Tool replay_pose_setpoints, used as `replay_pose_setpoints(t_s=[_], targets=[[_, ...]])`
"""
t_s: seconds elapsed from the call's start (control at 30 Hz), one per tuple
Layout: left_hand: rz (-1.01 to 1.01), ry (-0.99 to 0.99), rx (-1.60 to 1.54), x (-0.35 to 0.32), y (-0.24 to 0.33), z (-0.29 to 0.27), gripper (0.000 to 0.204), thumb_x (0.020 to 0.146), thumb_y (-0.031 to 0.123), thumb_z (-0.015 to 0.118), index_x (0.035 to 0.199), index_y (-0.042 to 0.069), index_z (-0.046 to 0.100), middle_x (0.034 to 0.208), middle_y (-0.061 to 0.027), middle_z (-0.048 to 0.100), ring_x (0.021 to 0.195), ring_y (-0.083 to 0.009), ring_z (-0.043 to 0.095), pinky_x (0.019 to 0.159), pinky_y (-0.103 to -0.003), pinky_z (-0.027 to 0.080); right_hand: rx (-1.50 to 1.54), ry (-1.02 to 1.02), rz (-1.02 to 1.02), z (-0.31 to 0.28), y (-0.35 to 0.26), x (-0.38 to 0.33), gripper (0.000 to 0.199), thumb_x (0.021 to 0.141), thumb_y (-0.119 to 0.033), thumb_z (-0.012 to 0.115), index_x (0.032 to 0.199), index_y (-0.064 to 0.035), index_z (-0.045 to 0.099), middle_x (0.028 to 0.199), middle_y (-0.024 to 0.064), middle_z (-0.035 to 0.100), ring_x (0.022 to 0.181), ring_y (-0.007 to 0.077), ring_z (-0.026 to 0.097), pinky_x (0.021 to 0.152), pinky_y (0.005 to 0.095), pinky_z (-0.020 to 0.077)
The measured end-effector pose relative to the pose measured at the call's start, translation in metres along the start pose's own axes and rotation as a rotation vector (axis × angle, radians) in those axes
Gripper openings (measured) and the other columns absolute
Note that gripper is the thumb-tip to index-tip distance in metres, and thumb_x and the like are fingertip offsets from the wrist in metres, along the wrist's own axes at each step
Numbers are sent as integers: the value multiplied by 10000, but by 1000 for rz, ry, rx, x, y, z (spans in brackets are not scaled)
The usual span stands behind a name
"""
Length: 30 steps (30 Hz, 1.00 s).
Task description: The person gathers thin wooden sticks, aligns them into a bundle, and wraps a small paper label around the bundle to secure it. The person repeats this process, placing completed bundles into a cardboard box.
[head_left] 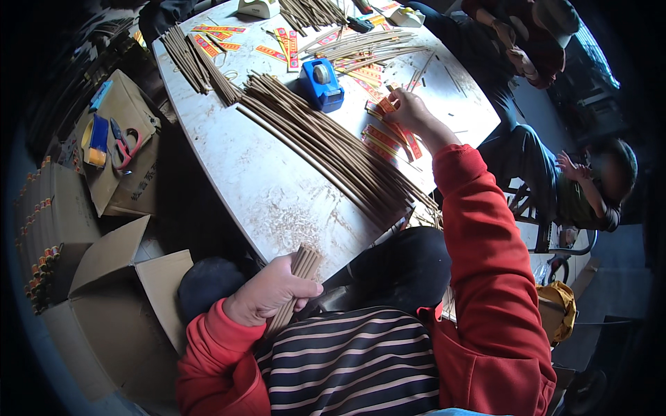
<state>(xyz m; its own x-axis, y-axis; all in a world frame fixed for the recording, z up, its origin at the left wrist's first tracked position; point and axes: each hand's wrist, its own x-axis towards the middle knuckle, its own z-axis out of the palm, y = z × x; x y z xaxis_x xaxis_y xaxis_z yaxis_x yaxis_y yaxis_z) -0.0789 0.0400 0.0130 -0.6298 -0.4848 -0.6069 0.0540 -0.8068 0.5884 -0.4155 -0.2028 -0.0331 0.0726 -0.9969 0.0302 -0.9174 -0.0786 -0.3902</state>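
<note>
My left hand (272, 290) is wrapped round a bundle of thin brown sticks (306, 262), close to my lap at the table's near edge. The sticks' upper ends stand out above the fist. Stretched out over the table, my right hand (416, 114) pinches a red and yellow paper strip (386, 105). More such paper strips (380, 143) lie spread just beneath and beside it. A long pile of loose brown sticks (326, 142) runs diagonally across the white table (222, 159), left of my right hand. A blue tape dispenser (322, 87) stands beyond that pile.
More sticks (191, 62) and paper strips lie toward the far side. On the left are open cardboard boxes (104, 333), with red-handled scissors (125, 148) and a tape roll (95, 141) on one. Two other people (531, 41) sit at the right.
</note>
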Motion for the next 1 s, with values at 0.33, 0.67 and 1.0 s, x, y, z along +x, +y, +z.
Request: replay_pose_setpoints(t_s=[0.33,0.67,1.0], targets=[[29,-10,86,-12,0,14,208,719,45,674,829,-23,512,641,-38,525,492,-89,487,453,-215,407,590,94,-217,-48,-44,-43,231,869,-172,619,1039,-16,603,921,66,635,805,126,588,713,273,479],[165,128,230,-52,-14,47,354,732,38,659,1019,-63,477,712,-49,536,493,-77,471,442,-201,402,1100,-418,-75,-64,-189,-271,139,867,-96,614,940,23,604,818,15,612,760,43,550,675,173,472],[252,175,261,-78,-22,83,361,711,-27,568,1063,-34,491,792,-60,577,559,-72,490,477,-195,400,1204,-236,-102,-51,-213,-317,110,849,-55,627,872,10,542,741,15,580,660,36,528,578,174,456]])
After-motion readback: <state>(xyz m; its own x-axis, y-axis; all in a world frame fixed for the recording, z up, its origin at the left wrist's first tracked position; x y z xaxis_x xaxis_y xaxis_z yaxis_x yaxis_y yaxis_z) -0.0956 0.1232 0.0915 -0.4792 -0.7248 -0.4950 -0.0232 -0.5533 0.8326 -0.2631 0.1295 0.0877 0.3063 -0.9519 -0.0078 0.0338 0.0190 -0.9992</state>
